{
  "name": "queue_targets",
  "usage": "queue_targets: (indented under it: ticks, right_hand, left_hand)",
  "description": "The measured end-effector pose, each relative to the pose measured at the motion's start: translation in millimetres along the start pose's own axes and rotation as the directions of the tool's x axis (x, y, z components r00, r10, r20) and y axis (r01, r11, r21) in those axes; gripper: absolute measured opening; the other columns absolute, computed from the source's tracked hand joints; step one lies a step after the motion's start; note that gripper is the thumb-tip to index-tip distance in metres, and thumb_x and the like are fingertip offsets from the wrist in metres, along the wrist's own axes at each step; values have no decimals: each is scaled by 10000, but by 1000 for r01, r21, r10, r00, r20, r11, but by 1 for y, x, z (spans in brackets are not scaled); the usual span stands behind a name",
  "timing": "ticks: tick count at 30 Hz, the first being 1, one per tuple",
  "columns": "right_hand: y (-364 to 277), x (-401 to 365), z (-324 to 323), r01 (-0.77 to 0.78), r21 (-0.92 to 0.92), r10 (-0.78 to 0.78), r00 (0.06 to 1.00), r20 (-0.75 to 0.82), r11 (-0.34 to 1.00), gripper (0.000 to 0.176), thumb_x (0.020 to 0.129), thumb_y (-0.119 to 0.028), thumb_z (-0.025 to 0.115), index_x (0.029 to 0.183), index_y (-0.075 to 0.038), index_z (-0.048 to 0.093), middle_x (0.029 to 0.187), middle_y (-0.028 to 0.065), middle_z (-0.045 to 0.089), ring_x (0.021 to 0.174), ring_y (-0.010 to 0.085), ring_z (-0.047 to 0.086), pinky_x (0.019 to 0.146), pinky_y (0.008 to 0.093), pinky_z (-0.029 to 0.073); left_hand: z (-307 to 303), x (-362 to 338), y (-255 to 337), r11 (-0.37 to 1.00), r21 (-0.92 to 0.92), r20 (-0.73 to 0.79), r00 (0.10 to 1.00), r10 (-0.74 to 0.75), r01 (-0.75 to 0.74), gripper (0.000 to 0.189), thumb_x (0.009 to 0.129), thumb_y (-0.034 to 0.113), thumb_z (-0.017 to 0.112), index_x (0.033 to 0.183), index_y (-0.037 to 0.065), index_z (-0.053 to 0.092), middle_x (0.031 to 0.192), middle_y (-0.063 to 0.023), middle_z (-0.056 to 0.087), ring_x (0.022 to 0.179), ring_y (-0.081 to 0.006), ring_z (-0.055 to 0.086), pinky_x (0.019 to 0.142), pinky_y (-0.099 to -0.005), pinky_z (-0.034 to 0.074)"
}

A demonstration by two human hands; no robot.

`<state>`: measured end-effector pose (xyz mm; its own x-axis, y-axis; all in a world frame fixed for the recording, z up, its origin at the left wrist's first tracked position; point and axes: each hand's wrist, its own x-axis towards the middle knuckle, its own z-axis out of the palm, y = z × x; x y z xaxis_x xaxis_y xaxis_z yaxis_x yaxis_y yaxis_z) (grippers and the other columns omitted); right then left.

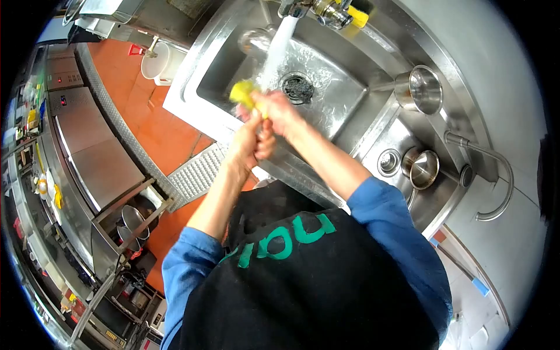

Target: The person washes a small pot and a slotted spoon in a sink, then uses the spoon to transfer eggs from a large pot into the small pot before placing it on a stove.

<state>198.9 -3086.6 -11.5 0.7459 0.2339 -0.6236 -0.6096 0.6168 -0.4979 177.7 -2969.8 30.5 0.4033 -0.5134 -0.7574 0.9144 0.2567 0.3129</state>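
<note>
Both hands are close together over the near left side of the steel sink basin (344, 119). My right hand (279, 112) is closed around a soft yellow thing, perhaps a sponge or cloth (242, 93), smeared by motion. Just below it, my left hand (255, 142) is a closed fist with its thumb up against the yellow thing. What lies inside the left fist is hidden. Water (280, 49) pours from the tap (293, 7) beyond the hands, and the drain strainer (298, 87) shows dark bits.
A steel pot (419, 90) stands at the right of the basin. A smaller steel pot (421, 168) sits in the second basin (373, 153). A curved metal pipe (496, 157) lies at the right. At the left are a white bucket (163, 63) and steel counters (105, 157).
</note>
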Motion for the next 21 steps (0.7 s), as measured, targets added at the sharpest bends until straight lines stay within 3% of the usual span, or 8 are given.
queue_targets:
  ticks: [4, 7, 9, 10, 12, 13, 15, 21]
  right_hand:
    - [36, 5, -20, 124, -95, -126, 992, -14, 988, 196, 878, -158, 513, 941, 17, 576, 825, 93, 623, 629, 149, 592, 443, 235, 425]
    - [23, -15, -32, 344, -221, -403, 848, -345, 913, 225, 886, -198, 492, 911, 6, 585, 798, 98, 631, 608, 184, 604, 498, 254, 443]
    - [7, -15, -42, 250, -771, -703, 629, -331, 586, 208, 865, -180, 497, 934, -6, 587, 929, 133, 617, 752, 250, 604, 624, 337, 475]
    - [1, -13, -36, 248, -769, -699, 634, -330, 589, 208, 865, -180, 497, 934, -6, 587, 929, 133, 617, 752, 250, 604, 624, 337, 475]
    - [-14, -8, -28, 112, -963, -911, 312, 268, -245, 181, 830, -174, 526, 921, -33, 595, 1063, 143, 559, 948, 289, 534, 775, 406, 430]
    - [-20, -6, -30, 111, -963, -912, 310, 268, -245, 181, 830, -174, 526, 921, -33, 595, 1063, 143, 559, 948, 289, 534, 775, 406, 430]
    - [-30, -2, -41, 275, -788, -473, 675, 566, -551, 239, 798, -180, 547, 986, -39, 586, 1124, 132, 511, 1066, 297, 445, 872, 419, 371]
    - [-73, 21, -42, 461, -417, -174, 482, 859, -783, 467, 767, -217, 582, 1217, -158, 471, 1036, 116, 554, 999, 283, 529, 847, 396, 414]
  left_hand:
    - [2, -12, 1, 993, -89, -59, 994, -88, 82, 375, 947, 377, 328, 697, 106, 394, 486, 44, 265, 366, -57, 184, 302, -213, 139]
    - [15, -38, -10, 966, -219, -56, 987, -150, 134, 356, 949, 367, 331, 725, 101, 406, 485, 47, 255, 371, -56, 177, 298, -209, 142]
    - [14, -50, -11, 969, -149, -89, 973, -213, 199, 348, 952, 358, 324, 748, 92, 417, 493, 45, 259, 373, -56, 173, 295, -209, 142]
    - [12, -52, -12, 974, -109, -82, 975, -207, 198, 334, 954, 336, 327, 755, 85, 424, 500, 43, 266, 372, -55, 179, 294, -212, 140]
    - [15, -56, -13, 966, -107, -57, 969, -242, 235, 322, 954, 318, 331, 755, 82, 424, 504, 41, 270, 370, -53, 185, 290, -207, 146]
    - [17, -59, -12, 958, -103, -34, 961, -273, 268, 311, 954, 300, 335, 755, 78, 425, 509, 40, 274, 369, -50, 190, 286, -202, 152]
    - [12, -64, -10, 952, -127, -2, 960, -280, 277, 297, 953, 280, 340, 758, 74, 427, 512, 39, 281, 367, -47, 198, 280, -197, 158]
    - [3, -94, 7, 940, -21, 6, 940, -341, 341, 258, 947, 225, 364, 761, 59, 429, 521, 31, 304, 365, -42, 213, 263, -184, 170]
